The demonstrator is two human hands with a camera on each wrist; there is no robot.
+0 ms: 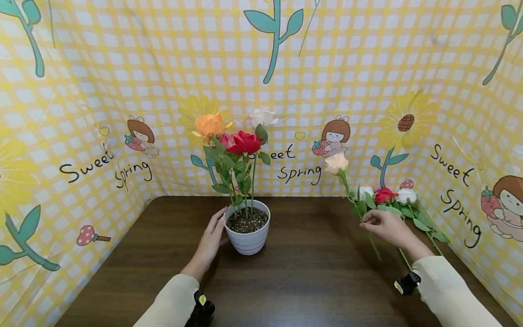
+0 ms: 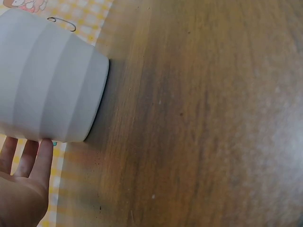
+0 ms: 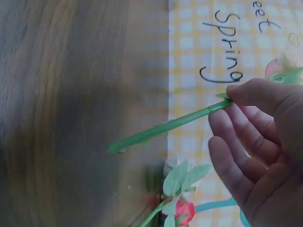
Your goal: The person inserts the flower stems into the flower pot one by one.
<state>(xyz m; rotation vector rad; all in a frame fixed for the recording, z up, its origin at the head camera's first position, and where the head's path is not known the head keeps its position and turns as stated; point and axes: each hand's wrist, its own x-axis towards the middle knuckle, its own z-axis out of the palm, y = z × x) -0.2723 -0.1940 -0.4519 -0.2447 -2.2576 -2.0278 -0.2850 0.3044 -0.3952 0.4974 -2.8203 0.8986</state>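
Observation:
A white ribbed flowerpot point(image 1: 248, 240) filled with dark soil stands on the table. Orange point(image 1: 210, 125), red point(image 1: 245, 142), pink and white roses point(image 1: 263, 117) rise upright from it. My left hand point(image 1: 211, 235) rests against the pot's left side, and in the left wrist view its fairly straight fingers point(image 2: 42, 163) touch the pot wall. My right hand point(image 1: 386, 225) pinches the green stem point(image 3: 165, 126) of a peach rose point(image 1: 337, 163) between thumb and fingertips. That rose leans up and left, its cut end pointing down over the table.
Beyond my right hand lie a red rose point(image 1: 385, 195) and two white roses point(image 1: 406, 195) with leafy stems, at the table's right side. A yellow checked cloth point(image 1: 347, 81) with printed flowers surrounds the brown table point(image 1: 310, 272) at the back and sides.

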